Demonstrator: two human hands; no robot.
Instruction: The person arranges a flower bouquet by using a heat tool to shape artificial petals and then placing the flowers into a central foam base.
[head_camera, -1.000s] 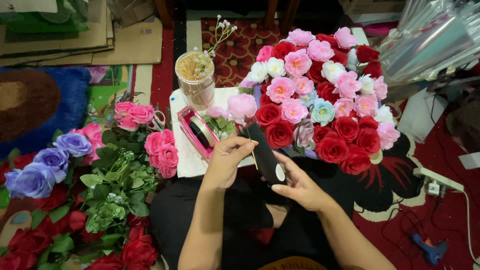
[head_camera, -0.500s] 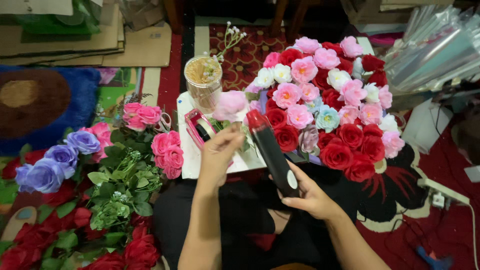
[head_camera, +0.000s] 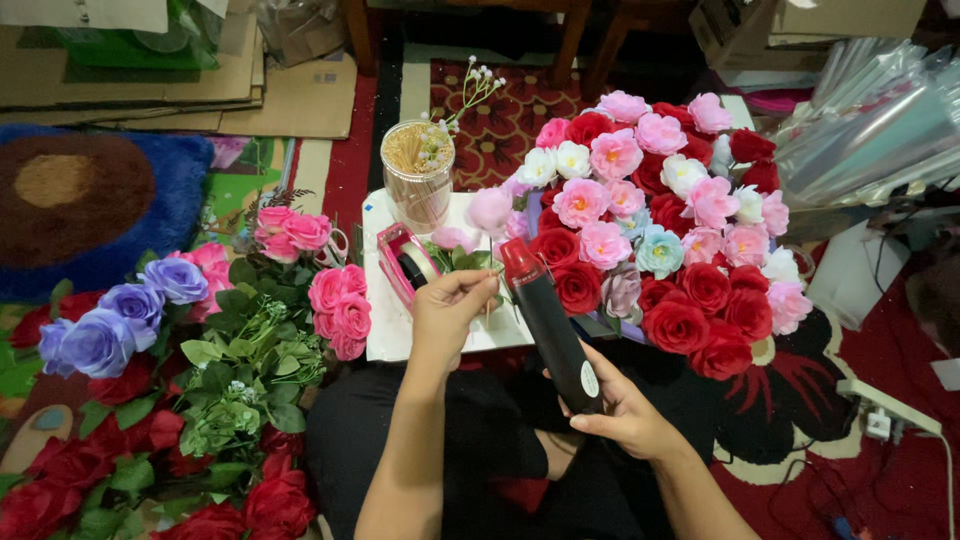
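At frame centre the right hand (head_camera: 625, 410) grips a black glue gun (head_camera: 550, 325), red tip up-left toward the left hand (head_camera: 450, 310) pinching a thin stem (head_camera: 487, 300).

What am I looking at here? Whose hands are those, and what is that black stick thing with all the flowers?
The camera sits on a person's head and looks down, so these are that person's own hands. The right hand holds a black glue gun with a red tip, pointing up towards a big bouquet of red, pink and white fabric roses. The left hand pinches something small near a pink tape dispenser on a white board. Behind stands a clear jar of thin wooden sticks. Loose purple, pink and red roses with green leaves lie on the left.
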